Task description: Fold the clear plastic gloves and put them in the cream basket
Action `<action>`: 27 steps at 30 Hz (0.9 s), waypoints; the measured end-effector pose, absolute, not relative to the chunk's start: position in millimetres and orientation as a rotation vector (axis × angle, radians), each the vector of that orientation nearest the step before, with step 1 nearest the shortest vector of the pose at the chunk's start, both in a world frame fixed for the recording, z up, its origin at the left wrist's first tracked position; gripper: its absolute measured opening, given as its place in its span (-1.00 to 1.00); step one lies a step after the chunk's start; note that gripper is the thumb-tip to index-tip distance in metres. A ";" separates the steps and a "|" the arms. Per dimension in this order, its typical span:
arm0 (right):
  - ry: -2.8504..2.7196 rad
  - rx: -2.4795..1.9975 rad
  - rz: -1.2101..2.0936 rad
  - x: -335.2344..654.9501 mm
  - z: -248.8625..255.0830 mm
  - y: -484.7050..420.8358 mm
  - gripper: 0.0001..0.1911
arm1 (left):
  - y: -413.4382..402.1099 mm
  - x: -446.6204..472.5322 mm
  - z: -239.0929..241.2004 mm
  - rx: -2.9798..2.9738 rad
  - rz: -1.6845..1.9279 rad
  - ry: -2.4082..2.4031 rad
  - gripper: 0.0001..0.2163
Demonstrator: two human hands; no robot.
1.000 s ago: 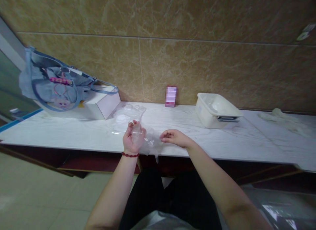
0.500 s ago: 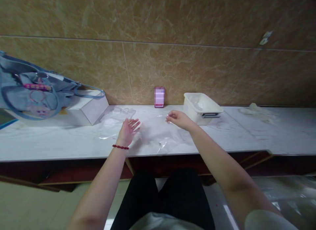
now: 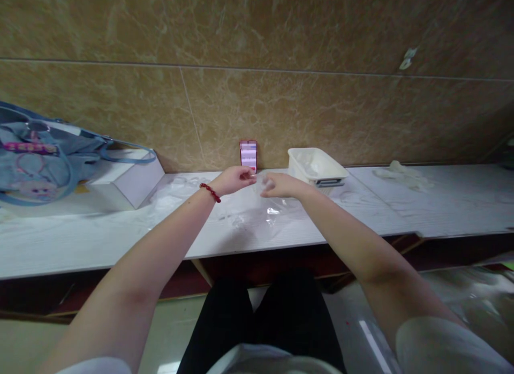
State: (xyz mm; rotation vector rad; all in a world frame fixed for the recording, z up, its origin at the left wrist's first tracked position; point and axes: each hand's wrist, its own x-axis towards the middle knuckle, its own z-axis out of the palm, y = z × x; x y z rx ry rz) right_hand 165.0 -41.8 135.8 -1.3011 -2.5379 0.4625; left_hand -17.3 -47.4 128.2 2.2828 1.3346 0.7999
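Note:
A clear plastic bag (image 3: 273, 210) hangs down from between my hands, over the white counter. My right hand (image 3: 283, 185) pinches its upper edge, with the fingertips slightly blurred. Close by on the left, my left hand (image 3: 235, 180), with a red bead bracelet (image 3: 211, 192) at the wrist, has its fingers curled and pinched at the bag's top edge. More clear plastic bags (image 3: 172, 197) lie flat on the counter to the left. Just behind my left fingertips, a phone (image 3: 248, 153) leans upright against the wall.
A white plastic basket (image 3: 339, 173) stands right of my hands. Farther right lies a pale crumpled glove-like item (image 3: 403, 176). At left, a blue bag (image 3: 36, 165) rests on a white box (image 3: 132, 184). The counter (image 3: 100, 240) backs onto a brown tiled wall (image 3: 321, 111).
My left hand has moved right and up, from spread open to pinching near my right hand. My right hand has shifted slightly left, and the bag has lifted. The view has turned a little rightward.

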 end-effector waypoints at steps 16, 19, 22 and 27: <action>-1.777 -1.241 0.530 141.7 136.0 56.2 -0.85 | 41.5 -30.2 162.3 1.690 1.508 1.506 -0.96; -1.804 -1.054 0.302 144.4 143.3 55.5 -0.82 | 43.8 -33.6 167.3 1.891 1.703 1.431 -0.92; -1.870 -0.911 0.193 152.3 140.2 44.5 -0.80 | 31.0 -39.9 161.4 2.088 1.736 1.377 -0.86; -2.056 -0.799 0.125 167.5 102.3 17.8 -0.80 | -7.2 -49.6 122.4 2.433 1.573 1.436 -0.87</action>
